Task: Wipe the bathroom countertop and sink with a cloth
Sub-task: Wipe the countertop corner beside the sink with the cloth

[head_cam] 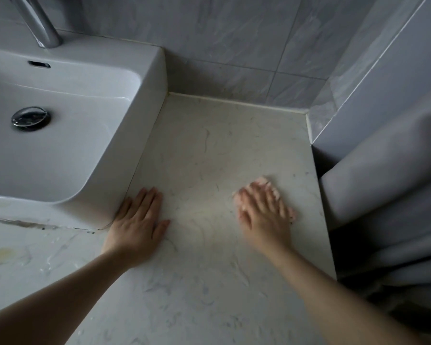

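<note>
So the pink cloth [266, 181] is lying flat on the desk [209, 145], squashed under the right hand [264, 215]. Only bits of it are poking out past the fingertips and along the outer edge of the palm. That hand is pressing down on it with fingers straight and spread, not curling around the fabric. It's coming out pretty smeared, so I can't tell the finer details of the fingers.

The left hand [137, 225] is resting palm-down on the bare desk well to the left of the cloth, with fingers straight and close together and the thumb sticking out toward the right hand. Its little-finger side is sitting right up against the rounded front corner of the white sink [157, 78].

Further left of that hand, the basin is showing a chrome drain plug [31, 118], and a chrome faucet [39, 21] is standing on the back rim with the overflow slot [39, 64] just below it. A dark grimy seam [35, 224] is running under the sink's front edge, and below it, left of the left forearm, a yellowish stain [0, 253] and some wet patches are sitting on the desk.

Grey tiled wall [234, 46] is rising beyond both hands, and a grey curtain [383, 195] is hanging off to the right of the right hand, past the desk's edge.
</note>
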A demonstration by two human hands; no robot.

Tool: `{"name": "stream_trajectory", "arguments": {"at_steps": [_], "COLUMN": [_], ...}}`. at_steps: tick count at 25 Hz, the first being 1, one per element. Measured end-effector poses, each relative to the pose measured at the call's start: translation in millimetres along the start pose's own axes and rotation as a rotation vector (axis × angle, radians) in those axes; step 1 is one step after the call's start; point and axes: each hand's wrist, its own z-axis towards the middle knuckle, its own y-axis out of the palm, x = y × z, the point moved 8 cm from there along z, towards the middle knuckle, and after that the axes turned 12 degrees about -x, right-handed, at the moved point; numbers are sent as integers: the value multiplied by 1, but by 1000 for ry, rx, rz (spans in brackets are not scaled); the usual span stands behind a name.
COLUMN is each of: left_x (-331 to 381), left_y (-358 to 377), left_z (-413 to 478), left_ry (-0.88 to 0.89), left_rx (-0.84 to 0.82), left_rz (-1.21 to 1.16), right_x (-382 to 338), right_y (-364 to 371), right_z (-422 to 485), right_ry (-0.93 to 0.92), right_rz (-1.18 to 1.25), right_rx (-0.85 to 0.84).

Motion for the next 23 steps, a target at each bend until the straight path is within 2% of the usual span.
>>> {"name": "stream_trajectory", "arguments": {"at_steps": [2,3,4,7,9,10,12,13,14,15,18,19,21,23], "left_x": [0,-1,0,1,0,0,0,-1,-1,-1,0,0,0,0], "left_y": [0,1,1,1,1,0,0,0,0,0,-1,-2,-4,-3], "left_z": [-1,-1,-1,0,0,-1,-2,-2,-2,-2,-2,-1,-2,-3], "left_ry": [-14,-20,-21,-9,-12,-14,-12,-12,-14,-16,-11,-8,-2,15], "left_rx": [-24,-28,-26,-13,-3,3,12,11,13,15,30,43,57,58], "left_rz": [8,17,31,50,30,22,11,11,18,26,27,16,1,-23], "right_x": [-28,-24,-9,63,61,39,-14,-26,-22,-8,44,38,-14,-67], "right_y": [3,4,4,-3,-4,-3,2,5,5,4,-5,-2,1,4], "right_z": [-39,-44,-37,10,17,8,-29,-45,-47,-35,21,27,14,-26], "right_ry": [-233,-282,-254,138,298,248,-44,-178,-233,-199,243,302,129,-189], "right_rz": [-13,-26,-44,-16,66,60,-3,-30,-47,-50,45,100,105,52], "right_rx": [-14,-38,-33,-15,-43,-22,-40,-47,-54,-40,-11,-47,-42,-25]}}
